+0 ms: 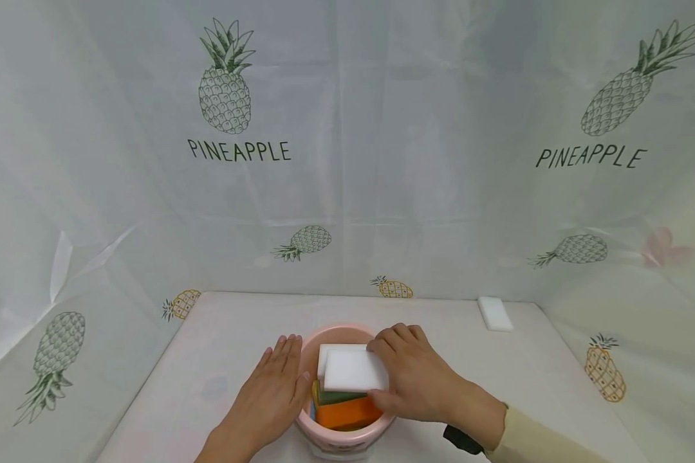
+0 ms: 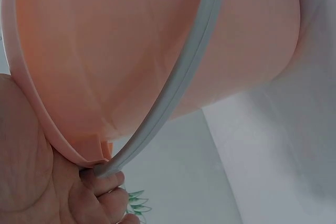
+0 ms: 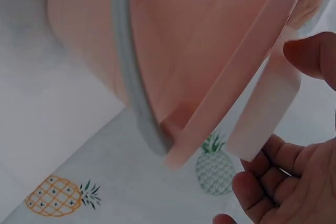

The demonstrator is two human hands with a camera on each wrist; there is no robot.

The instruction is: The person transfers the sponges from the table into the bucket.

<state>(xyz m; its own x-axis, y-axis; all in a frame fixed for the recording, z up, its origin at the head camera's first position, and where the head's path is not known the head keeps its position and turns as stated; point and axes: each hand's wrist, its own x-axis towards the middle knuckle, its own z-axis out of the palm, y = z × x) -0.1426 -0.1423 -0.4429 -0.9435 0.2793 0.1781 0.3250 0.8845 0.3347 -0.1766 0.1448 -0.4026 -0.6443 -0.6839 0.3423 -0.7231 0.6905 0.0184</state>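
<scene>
A pink bucket (image 1: 340,439) with a grey carrying handle (image 2: 167,100) stands on the white surface. My right hand (image 1: 419,376) grips a white sponge block (image 1: 356,370) at its right end, thumb on the near side and fingers on the far side. In the right wrist view that block (image 3: 264,106) sits at the bucket's mouth. Another white block (image 1: 322,354) lies partly hidden behind it. Below, an orange sponge (image 1: 347,413) and a green one (image 1: 338,397) fill the bucket. My left hand (image 1: 269,392) rests against the left rim, fingers straight.
A single white block (image 1: 495,314) lies at the back right of the table (image 1: 237,321). Pale sheeting with pineapple prints (image 1: 224,96) hangs behind and at both sides. Yellow and blue edges show inside the bucket at the left.
</scene>
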